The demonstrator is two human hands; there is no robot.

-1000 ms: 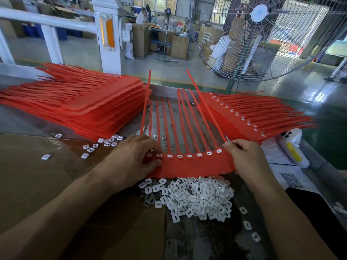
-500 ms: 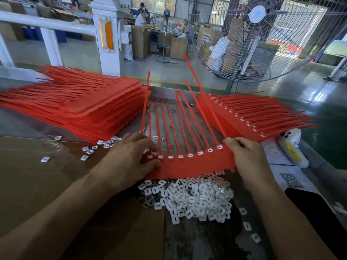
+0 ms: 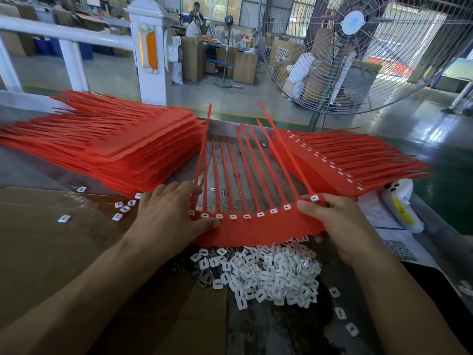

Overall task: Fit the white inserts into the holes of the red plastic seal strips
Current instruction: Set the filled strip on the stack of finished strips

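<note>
A red comb of joined seal strips (image 3: 258, 229) lies between my hands, tails pointing away, with a row of white inserts (image 3: 259, 214) seated along its heads. My left hand (image 3: 169, 216) rests on its left end, fingers spread and thumb pressing the flat band. My right hand (image 3: 340, 221) grips the right end, thumb on top near the last insert (image 3: 314, 197), fingers curled under the edge, which is lifted off the table. A heap of loose white inserts (image 3: 266, 275) lies just in front of the comb.
A tall stack of red strips (image 3: 107, 147) sits to the left, and a second stack with inserts fitted (image 3: 358, 162) to the right. Brown cardboard (image 3: 51, 242) covers the near left. Stray inserts (image 3: 122, 207), a white and yellow device (image 3: 399, 203) and a big fan (image 3: 358, 47) surround the work area.
My right hand has taken hold of the comb's right end and raised it; the rightmost tails now tilt upward. The left hand stayed on the left end.
</note>
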